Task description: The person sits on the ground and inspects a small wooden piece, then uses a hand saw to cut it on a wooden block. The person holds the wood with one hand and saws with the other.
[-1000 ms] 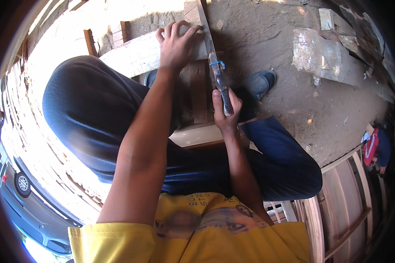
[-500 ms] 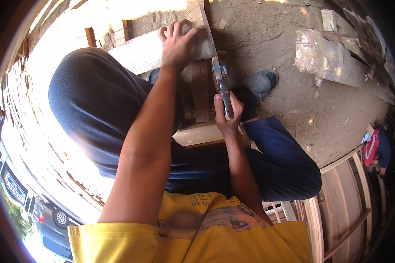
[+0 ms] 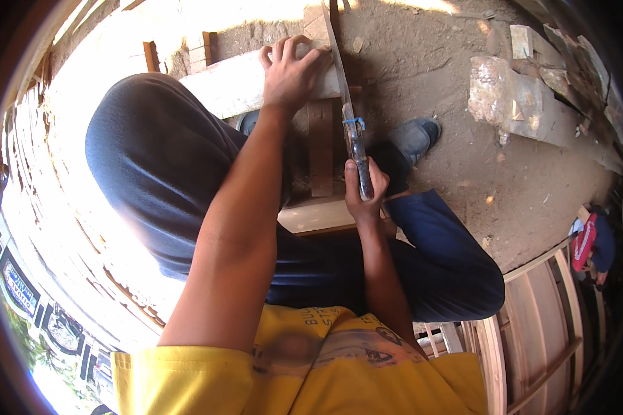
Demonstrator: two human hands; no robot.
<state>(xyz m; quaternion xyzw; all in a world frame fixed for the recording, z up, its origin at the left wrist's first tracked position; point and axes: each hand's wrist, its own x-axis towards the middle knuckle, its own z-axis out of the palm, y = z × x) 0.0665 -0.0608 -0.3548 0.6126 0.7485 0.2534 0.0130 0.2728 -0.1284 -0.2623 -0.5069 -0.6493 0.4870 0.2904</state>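
My left hand (image 3: 291,76) grips the pale board (image 3: 221,90) from above, its fingers curled beside the saw. My right hand (image 3: 363,187) is closed on the dark, worn handle of a long saw (image 3: 336,62), which has a blue tie near the handle. The blade lies across the board's right end, just right of my left hand, and runs away from me. A brown wooden piece (image 3: 320,149) runs under the board toward me. A light plank (image 3: 311,218) lies across between my legs.
Weathered wood scraps (image 3: 495,93) lie on the dirt floor at upper right. Wooden frames (image 3: 540,318) stand at lower right. Red and dark cloth items (image 3: 587,242) are at the far right. My shoe (image 3: 415,138) is right of the saw; my bent knee (image 3: 138,138) is at left.
My right hand has pulled the saw down toward me and slightly right. My left hand stays on the board, appearing slightly lower and farther right in the view.
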